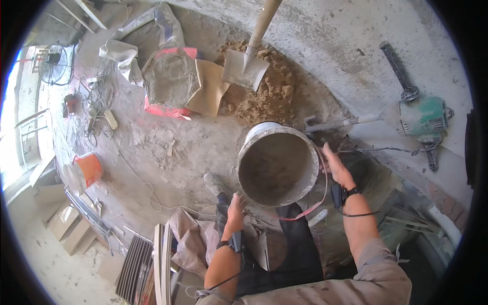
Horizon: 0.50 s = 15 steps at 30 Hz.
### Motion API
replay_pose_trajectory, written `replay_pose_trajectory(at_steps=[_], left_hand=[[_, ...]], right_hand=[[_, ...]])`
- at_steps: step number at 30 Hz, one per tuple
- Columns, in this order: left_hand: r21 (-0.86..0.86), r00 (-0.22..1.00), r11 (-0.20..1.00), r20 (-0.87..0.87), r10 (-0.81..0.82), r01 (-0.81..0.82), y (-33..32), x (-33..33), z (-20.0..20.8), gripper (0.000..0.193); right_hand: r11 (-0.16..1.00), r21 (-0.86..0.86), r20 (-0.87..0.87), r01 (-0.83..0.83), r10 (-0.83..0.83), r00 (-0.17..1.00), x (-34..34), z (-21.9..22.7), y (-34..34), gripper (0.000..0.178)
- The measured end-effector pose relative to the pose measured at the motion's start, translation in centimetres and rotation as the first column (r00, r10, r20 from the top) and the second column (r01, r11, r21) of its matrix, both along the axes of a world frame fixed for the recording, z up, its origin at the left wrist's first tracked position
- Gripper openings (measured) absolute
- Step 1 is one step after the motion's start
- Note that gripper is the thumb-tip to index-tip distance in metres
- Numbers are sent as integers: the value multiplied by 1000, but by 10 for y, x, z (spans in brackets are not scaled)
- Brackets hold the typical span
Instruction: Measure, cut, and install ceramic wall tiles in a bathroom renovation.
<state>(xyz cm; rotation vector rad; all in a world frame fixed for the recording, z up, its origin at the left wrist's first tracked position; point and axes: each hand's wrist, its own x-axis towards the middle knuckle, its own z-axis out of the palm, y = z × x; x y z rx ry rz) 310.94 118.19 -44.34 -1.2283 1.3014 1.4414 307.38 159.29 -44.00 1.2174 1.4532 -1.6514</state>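
Note:
A round, mortar-stained bucket (277, 168) stands on the floor in front of me, its inside coated grey-brown. A pinkish-red handle (300, 213) hangs down around its near right side. At the right of the rim, my right hand (335, 166) has its thumb raised and its fingers stretched toward the handle and wall; whether they touch is unclear. My left hand (235, 216) is beside the bucket's near left edge, fingers extended and nothing seen in them. Both wrists wear dark straps with small devices.
Behind the bucket, a shovel (246, 68) rests on a sand pile (277, 91) beside an opened bag of grey powder (172, 80). A green power mixer (424, 119) lies at right. Cables (150, 188) cross the floor; an orange-and-white bucket (87, 170) and a fan (55, 62) are left.

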Motion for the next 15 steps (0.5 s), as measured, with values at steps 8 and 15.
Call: replay_pose_trajectory(at_steps=[8, 15], left_hand=[[-721, 199, 441, -400, -895, 534, 93, -18, 115, 51], [-429, 18, 269, -506, -862, 862, 114, -29, 115, 43]], right_hand=[[653, -301, 175, 695, -678, 714, 68, 82, -69, 17], [528, -397, 68, 750, -798, 598, 12, 135, -133, 29]])
